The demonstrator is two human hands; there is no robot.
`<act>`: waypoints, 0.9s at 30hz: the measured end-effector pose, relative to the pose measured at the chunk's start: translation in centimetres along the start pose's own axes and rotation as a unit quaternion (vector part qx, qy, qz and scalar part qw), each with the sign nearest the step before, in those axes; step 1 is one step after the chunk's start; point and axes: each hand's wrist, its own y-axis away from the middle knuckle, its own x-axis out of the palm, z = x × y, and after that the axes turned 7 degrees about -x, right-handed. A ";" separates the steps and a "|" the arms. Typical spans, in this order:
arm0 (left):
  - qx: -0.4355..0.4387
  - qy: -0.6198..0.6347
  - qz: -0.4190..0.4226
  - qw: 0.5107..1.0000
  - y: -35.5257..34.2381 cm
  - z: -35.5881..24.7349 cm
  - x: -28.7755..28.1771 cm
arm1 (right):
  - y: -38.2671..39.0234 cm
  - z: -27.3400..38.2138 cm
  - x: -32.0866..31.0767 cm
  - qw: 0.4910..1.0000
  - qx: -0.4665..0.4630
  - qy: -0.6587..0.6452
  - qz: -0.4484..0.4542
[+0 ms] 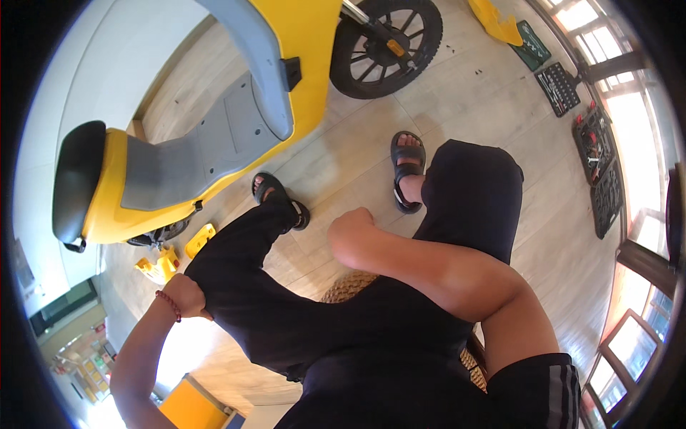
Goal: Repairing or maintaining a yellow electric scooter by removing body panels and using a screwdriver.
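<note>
Yellow scooter ahead and to the left, left hand nearer, neither hand on it

Yellow scooter (243, 118) stands on the pale plank floor (443, 107), ahead and left of the seated person. Long axis runs slantwise: black seat (77, 182) at the near left, front wheel (389, 46) farther off toward the upper right. The relation a reach would turn on, as I judge it: the rear end lies just forward and left of the left hand (187, 294); the middle lies forward and left of the right hand (350, 237). In this view the left is nearer; true depth unclear.

Loose yellow parts, one bracket-like piece (160, 266) and one slotted piece (200, 241), lie on the floor between the left hand and the scooter's rear, apart from the fingers.

Left hand rests on the left trouser leg (239, 275); fingers mostly hidden, can't tell if they grip the cloth. Right hand hangs over the gap between the legs, fingers seemingly folded under; palm side hidden, can't tell whether clenched or grasping something.

Farther out: sandaled feet near the scooter's side; tool cases (557, 89) and a yellow panel (496, 21) well off to the right.
</note>
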 end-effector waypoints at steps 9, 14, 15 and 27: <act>-0.012 -0.015 0.029 0.999 0.1 0.0 -1.6 | 0.9 0.1 -1.0 0.999 -0.021 -0.021 0.038; -0.007 -0.035 0.043 0.998 -0.1 0.1 -1.7 | 0.5 0.4 -1.0 0.997 -0.027 -0.017 0.070; -0.007 -0.035 0.040 0.999 -0.1 0.2 -1.6 | 0.5 0.4 -0.9 0.997 -0.028 -0.018 0.070; 0.005 -0.040 0.030 0.999 -0.1 0.4 -2.2 | 0.8 0.4 -1.1 0.997 -0.042 -0.011 0.067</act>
